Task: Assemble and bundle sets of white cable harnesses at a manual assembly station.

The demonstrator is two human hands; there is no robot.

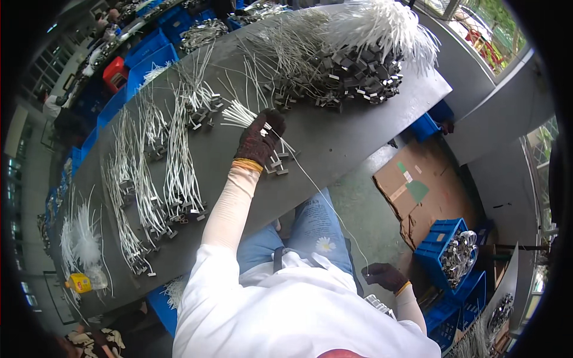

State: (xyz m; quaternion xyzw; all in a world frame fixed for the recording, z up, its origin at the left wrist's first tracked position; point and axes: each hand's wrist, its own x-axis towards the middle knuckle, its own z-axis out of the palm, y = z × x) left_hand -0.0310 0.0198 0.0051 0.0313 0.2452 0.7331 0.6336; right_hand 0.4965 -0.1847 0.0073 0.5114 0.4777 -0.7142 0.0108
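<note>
White, slim wires (239, 114) fill the left hand (262, 137); the right hand (387, 277) pinches one strand (323, 193).

The middle of a white wire bundle (237, 114) is being hidden by the gloved left hand (262, 137). At the gloved right hand (387, 277), the long wire's end is being shown too small to tell. A blue crate (160, 307), near left, is being partly covered by the bench (325, 140). A red cap (347, 354) is being cut off by the near edge. Far left, a person (57, 107) is being blurred.
</note>
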